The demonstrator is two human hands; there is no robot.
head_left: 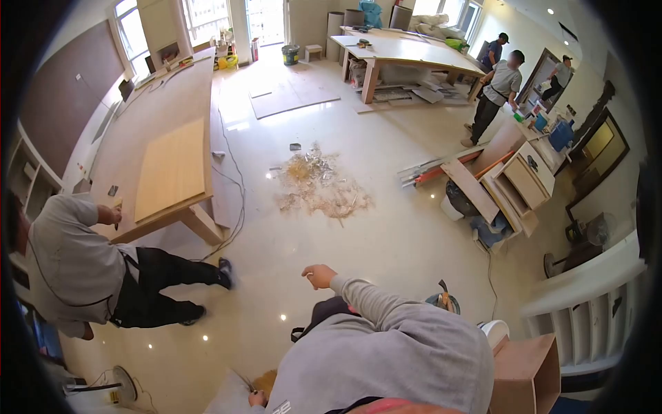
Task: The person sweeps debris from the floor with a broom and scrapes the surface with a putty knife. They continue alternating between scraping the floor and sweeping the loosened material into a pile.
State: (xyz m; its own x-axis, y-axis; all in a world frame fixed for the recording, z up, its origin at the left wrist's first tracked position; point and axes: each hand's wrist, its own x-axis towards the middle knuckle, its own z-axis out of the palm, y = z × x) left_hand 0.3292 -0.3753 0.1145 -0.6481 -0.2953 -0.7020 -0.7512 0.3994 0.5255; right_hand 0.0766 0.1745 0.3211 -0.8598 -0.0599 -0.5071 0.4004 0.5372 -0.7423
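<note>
Two hands of mine show, both in gray sleeves. My left hand (257, 398) is closest, right at the bottom edge. It sits just beside a small brown wood piece (265, 381), with a thin dark stick poking up next to it. That hand is so small and cut off that I cannot tell how far open it is or if it grips the stick.

My right hand (319, 276) is out in front, up in the air over the shiny floor (393, 241). Its fingers are curled in like a loose fist, and I see nothing in it and nothing touching it.

Off to my right stands a brown wooden box (527, 376). Off to my left a person in a gray shirt (72, 265) bends low, one hand on the end of a long table (176, 96). A light flat board (172, 169) lies on that table.

Farther out, a pile of wood shavings (321, 186) is spread on the floor. To the right of it, cabinet parts (517, 183) are stacked together.

Far back stands another big table (407, 52), with three people (500, 90) near it.
</note>
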